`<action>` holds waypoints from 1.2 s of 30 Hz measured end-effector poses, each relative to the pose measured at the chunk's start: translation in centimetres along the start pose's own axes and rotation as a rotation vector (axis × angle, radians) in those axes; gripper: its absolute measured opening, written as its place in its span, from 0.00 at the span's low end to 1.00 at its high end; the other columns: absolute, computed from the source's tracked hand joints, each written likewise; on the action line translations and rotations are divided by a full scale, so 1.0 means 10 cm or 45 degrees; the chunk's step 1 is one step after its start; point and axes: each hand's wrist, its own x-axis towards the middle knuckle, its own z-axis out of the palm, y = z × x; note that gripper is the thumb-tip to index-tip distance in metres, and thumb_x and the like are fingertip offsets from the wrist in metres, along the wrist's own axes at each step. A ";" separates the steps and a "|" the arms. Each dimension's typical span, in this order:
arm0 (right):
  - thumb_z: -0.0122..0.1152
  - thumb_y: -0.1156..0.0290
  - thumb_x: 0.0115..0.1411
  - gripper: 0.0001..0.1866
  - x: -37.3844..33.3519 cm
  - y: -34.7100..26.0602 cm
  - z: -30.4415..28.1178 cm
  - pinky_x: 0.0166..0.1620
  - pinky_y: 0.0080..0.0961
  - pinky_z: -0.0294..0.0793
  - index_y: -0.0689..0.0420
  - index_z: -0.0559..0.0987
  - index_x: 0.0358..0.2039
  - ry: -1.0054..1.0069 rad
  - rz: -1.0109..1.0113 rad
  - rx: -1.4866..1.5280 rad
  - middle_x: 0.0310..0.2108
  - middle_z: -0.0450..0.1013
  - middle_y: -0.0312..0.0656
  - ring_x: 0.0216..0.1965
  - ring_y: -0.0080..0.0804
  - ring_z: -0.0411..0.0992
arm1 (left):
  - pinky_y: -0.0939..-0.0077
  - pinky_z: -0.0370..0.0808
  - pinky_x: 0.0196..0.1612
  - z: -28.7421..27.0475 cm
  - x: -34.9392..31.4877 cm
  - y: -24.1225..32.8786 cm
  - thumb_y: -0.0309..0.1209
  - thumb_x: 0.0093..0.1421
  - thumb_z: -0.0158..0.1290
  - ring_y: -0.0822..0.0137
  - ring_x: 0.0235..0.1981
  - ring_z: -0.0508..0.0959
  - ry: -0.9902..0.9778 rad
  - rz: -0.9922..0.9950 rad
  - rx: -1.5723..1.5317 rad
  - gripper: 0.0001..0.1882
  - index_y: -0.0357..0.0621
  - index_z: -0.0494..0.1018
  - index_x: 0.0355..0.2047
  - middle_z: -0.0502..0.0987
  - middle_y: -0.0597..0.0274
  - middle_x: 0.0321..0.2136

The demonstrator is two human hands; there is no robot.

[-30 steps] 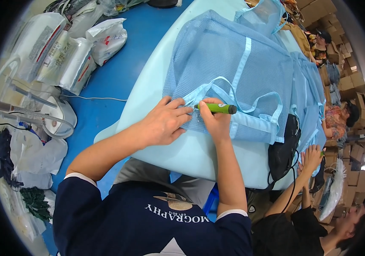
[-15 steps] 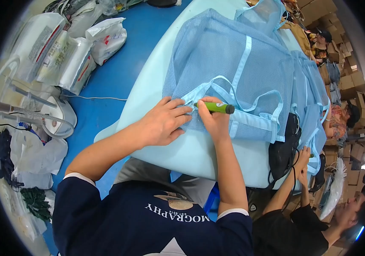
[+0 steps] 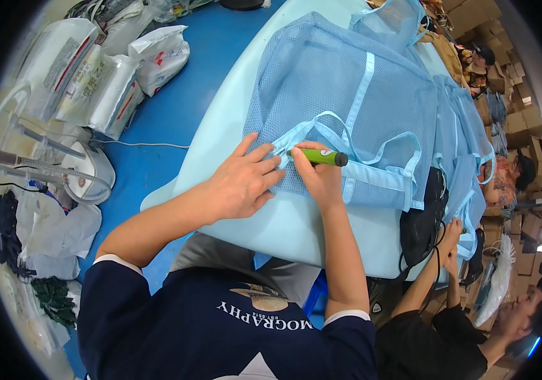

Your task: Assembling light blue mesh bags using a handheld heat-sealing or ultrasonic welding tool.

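Observation:
A light blue mesh bag (image 3: 321,82) with lighter blue straps and trim lies spread over the table. My left hand (image 3: 242,183) rests flat on its near left corner, fingers apart, beside the end of a strap. In my right hand (image 3: 318,180) is a thick green marker-shaped tool (image 3: 321,157) with dark ends, gripped between thumb and fingers. Its tip points left at the strap (image 3: 296,136), close to my left fingertips; whether it touches the fabric I cannot tell. My right fingers are partly hidden behind the tool.
The pale table (image 3: 239,237) curves along my front. At right, a co-worker's hands (image 3: 451,244) work at more blue mesh bags (image 3: 457,126), near a black pouch-like object (image 3: 421,221) and cable. White plastic packages (image 3: 116,95) and a hose-fitted appliance (image 3: 84,174) stand at left.
My left index finger has lifted slightly and spread away from the others. The green tool stays at nearly the same place by the strap.

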 end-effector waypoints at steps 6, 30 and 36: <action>0.64 0.75 0.55 0.07 -0.01 0.03 -0.03 0.26 0.17 0.68 0.62 0.78 0.34 -0.038 -0.220 -0.060 0.22 0.73 0.35 0.23 0.17 0.68 | 0.47 0.53 0.64 0.05 -0.04 0.00 0.32 0.47 0.62 0.53 0.57 0.65 -0.030 -0.024 -0.052 0.25 0.42 0.73 0.48 0.71 0.54 0.51; 0.63 0.72 0.57 0.09 0.02 -0.11 -0.03 0.28 0.15 0.67 0.64 0.79 0.34 -0.090 0.025 -0.039 0.24 0.74 0.33 0.26 0.15 0.68 | 0.48 0.59 0.60 0.07 -0.02 0.01 0.31 0.48 0.60 0.51 0.57 0.65 0.010 -0.036 -0.084 0.24 0.41 0.72 0.47 0.70 0.52 0.51; 0.63 0.72 0.56 0.08 0.01 -0.08 -0.03 0.26 0.15 0.66 0.64 0.79 0.33 -0.049 0.043 0.049 0.23 0.73 0.32 0.25 0.14 0.67 | 0.49 0.59 0.60 0.07 -0.01 0.02 0.31 0.47 0.60 0.51 0.57 0.65 0.012 -0.034 -0.095 0.24 0.42 0.72 0.47 0.70 0.52 0.51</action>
